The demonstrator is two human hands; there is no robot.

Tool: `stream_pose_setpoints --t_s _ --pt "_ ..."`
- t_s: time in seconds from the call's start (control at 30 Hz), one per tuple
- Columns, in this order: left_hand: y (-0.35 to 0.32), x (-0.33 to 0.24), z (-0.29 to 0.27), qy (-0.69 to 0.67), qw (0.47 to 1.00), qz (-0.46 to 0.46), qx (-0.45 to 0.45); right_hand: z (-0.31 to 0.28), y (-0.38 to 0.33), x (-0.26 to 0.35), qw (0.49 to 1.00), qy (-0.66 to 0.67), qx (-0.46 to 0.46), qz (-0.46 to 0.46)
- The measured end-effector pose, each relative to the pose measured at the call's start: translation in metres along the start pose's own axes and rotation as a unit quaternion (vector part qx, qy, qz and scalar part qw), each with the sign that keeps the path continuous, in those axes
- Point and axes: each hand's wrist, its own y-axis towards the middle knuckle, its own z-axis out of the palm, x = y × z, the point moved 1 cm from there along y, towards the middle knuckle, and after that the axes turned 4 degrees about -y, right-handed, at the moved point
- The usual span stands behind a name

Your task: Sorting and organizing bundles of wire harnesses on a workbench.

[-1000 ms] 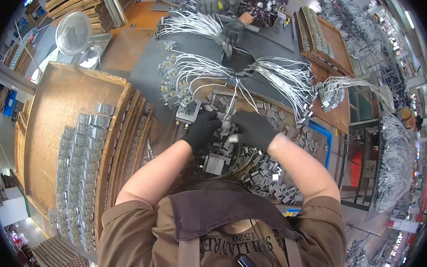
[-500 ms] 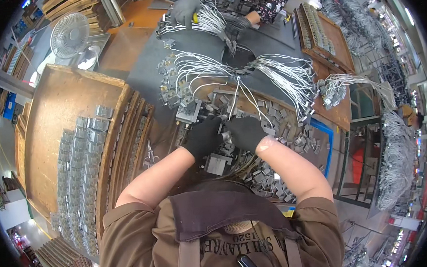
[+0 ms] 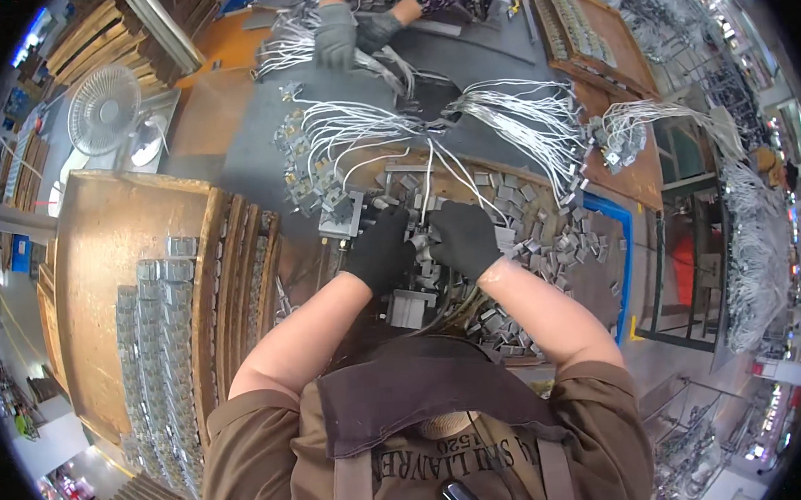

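My left hand, in a black glove, is closed at a small metal fixture on the bench. Close beside it on the right, my right hand, also black-gloved, has its fingers curled together. Between them a white wire runs down from a bundle of white wires. The fingertips hide what they pinch. Small silver metal pieces show at the fingers. Many wires on the left end in metal connector housings; another white bundle fans out to the right.
Loose silver metal housings lie heaped right of my hands, beside a blue edge. Stacked wooden trays with rows of metal parts stand at the left, near a fan. Across the bench, a co-worker's gloved hands handle white wires.
The whole view has shifted slightly. My hands stay together at the same spot, moving little. The co-worker's two hands have come closer together over their wires.
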Motion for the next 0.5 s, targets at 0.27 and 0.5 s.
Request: stream_pose_setpoints --t_s 0.27,0.5 --pt "-0.024 0.013 -0.004 -0.154 0.983 0.044 -0.089 -0.033 -0.012 -0.009 0.978 0.133 0.077 0.142" --pt "-0.082 -0.043 -0.039 -0.184 0.977 0.039 -0.101 0.037 -0.039 -0.162 0.971 0.022 0.224 0.081"
